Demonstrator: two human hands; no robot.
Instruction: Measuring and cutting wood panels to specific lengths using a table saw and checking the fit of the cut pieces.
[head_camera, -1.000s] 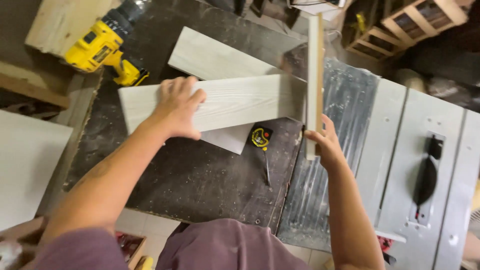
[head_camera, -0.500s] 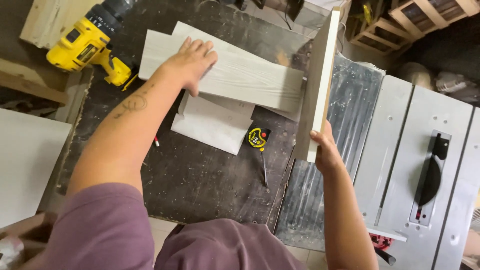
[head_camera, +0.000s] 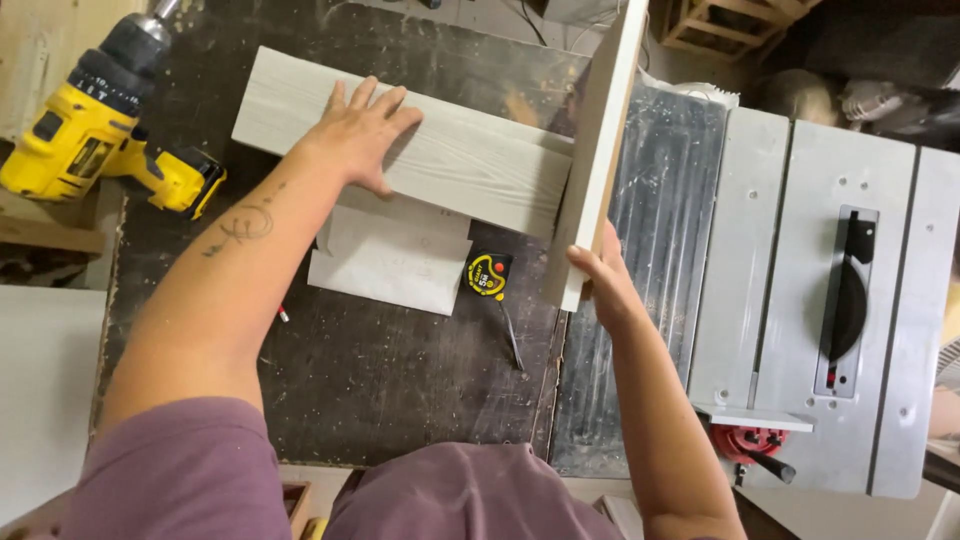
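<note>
My left hand (head_camera: 358, 135) lies flat, fingers spread, on a long pale grey board (head_camera: 470, 160) that rests on the dark workbench (head_camera: 380, 380). My right hand (head_camera: 600, 275) grips the near end of a second pale board (head_camera: 598, 150) standing on edge, its face butted against the right end of the flat board. A shorter grey board (head_camera: 390, 255) lies partly under the flat one. A yellow and black tape measure (head_camera: 488, 275) sits just left of my right hand.
A yellow cordless drill (head_camera: 95, 140) lies at the bench's left edge. A table saw (head_camera: 830, 300) with its blade guard stands to the right. A dark pencil-like tool (head_camera: 511, 335) lies below the tape measure. White panel (head_camera: 40, 400) at left.
The flat board has slid up and left with my left hand on it. The upright board has tilted and shifted right against its end; the view has moved closer.
</note>
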